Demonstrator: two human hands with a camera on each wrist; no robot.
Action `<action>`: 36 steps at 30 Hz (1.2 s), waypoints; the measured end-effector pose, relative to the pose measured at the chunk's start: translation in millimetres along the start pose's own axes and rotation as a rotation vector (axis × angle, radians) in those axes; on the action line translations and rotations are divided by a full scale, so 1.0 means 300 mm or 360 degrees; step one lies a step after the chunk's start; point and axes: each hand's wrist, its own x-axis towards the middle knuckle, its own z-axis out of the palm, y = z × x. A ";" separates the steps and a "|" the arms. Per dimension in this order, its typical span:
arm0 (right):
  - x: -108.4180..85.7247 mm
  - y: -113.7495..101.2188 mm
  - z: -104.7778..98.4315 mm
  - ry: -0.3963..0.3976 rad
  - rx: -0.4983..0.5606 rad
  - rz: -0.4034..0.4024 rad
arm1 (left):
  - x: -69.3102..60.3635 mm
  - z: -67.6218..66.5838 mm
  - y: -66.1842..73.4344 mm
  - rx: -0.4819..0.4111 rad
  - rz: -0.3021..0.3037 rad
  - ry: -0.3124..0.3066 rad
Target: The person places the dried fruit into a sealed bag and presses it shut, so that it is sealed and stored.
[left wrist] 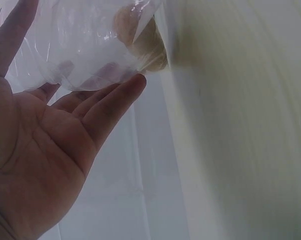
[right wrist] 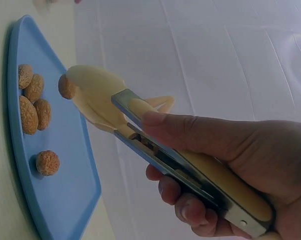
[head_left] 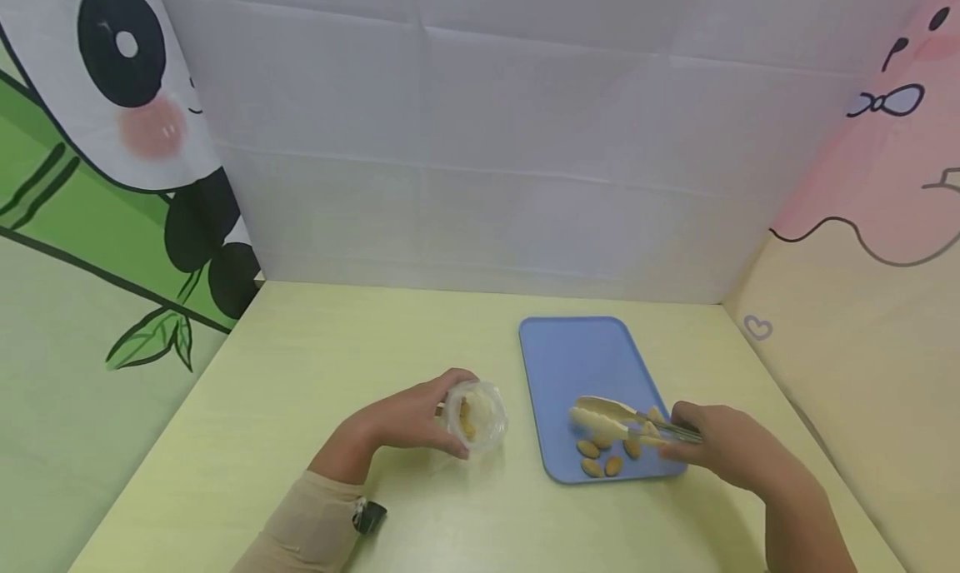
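My left hand holds a clear plastic jar with its round mouth facing up. Several brown nuts show through its wall at the bottom. To the right, my right hand grips food tongs with metal handles and cream tips, thumb on one arm and fingers curled round the other. The tips hover over the blue tray, and a wrinkled brown nut sits at their end. Several more such nuts lie on the tray's near part.
The tray rests on a pale yellow table, with a raised rim around it. A white wall sheet stands behind the table, and printed cartoon panels flank both sides. A dark object is at my left sleeve.
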 end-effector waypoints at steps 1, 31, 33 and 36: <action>0.001 -0.001 -0.001 0.0017 -0.0002 -0.0002 | 0.000 0.001 0.000 0.0002 -0.0004 -0.0001; 0.097 -0.252 -0.035 0.0194 0.0175 -0.0395 | 0.009 0.002 0.000 -0.0008 -0.0001 -0.0007; 0.104 -0.263 -0.031 0.0176 0.0191 -0.0413 | 0.008 0.002 0.000 -0.0018 -0.0005 -0.0013; 0.114 -0.277 -0.026 0.0154 0.0219 -0.0422 | 0.006 0.003 0.003 -0.0015 -0.0014 -0.0011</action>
